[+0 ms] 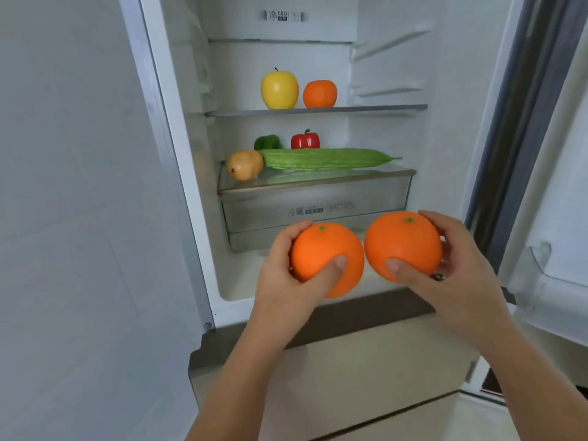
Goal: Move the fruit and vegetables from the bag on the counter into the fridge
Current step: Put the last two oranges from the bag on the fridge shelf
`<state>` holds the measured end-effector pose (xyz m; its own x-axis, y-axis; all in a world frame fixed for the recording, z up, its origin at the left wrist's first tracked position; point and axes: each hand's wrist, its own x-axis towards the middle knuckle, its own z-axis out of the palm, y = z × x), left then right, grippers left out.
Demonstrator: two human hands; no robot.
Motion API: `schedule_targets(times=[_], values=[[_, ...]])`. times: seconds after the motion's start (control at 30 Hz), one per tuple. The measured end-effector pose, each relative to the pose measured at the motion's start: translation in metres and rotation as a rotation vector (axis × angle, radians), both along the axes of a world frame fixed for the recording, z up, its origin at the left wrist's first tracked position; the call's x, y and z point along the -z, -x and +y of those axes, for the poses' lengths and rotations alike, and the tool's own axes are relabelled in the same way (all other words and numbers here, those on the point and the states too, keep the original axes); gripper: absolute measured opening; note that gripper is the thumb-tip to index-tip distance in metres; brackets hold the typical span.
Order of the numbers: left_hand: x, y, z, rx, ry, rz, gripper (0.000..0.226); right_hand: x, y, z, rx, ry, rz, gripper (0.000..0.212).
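I face the open fridge (318, 291). My left hand (286, 281) grips one orange (321, 249) and my right hand (461, 275) grips a second orange (404, 240); both are held side by side in front of the fridge's lower opening. On the upper shelf (366, 108) stand a yellow apple (279, 89) and a third orange (319, 93). On the shelf below lie a potato (244, 165), a long bitter gourd (327, 159), a green pepper (267, 142) and a red pepper (305, 140). The bag and the counter are out of view.
A clear drawer (315, 205) sits under the lower shelf, just behind the held oranges. The open fridge door (550, 218) with its racks stands at the right. A pale wall panel (79, 218) fills the left. Closed lower drawers (366, 377) lie beneath my forearms.
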<state>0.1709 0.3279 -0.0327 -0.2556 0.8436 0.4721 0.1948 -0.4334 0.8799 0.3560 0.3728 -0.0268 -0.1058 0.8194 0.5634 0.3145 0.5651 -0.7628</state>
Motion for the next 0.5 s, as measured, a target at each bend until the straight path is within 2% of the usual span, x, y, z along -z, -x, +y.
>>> schedule_targets(times=[0.07, 0.2, 0.4, 0.5], values=[[-0.013, 0.009, 0.025, -0.005, -0.025, 0.010, 0.054, -0.015, 0.009, 0.022, 0.018, -0.026, 0.004, 0.076], [-0.037, 0.021, 0.066, -0.024, -0.091, 0.010, 0.063, -0.043, 0.021, 0.063, 0.010, -0.075, 0.081, 0.072], [-0.080, 0.034, 0.114, -0.071, -0.193, 0.044, 0.047, -0.078, 0.029, 0.122, -0.056, -0.158, 0.129, 0.067], [-0.098, 0.041, 0.133, -0.136, -0.259, 0.063, 0.049, -0.098, 0.034, 0.157, -0.086, -0.197, 0.174, 0.062]])
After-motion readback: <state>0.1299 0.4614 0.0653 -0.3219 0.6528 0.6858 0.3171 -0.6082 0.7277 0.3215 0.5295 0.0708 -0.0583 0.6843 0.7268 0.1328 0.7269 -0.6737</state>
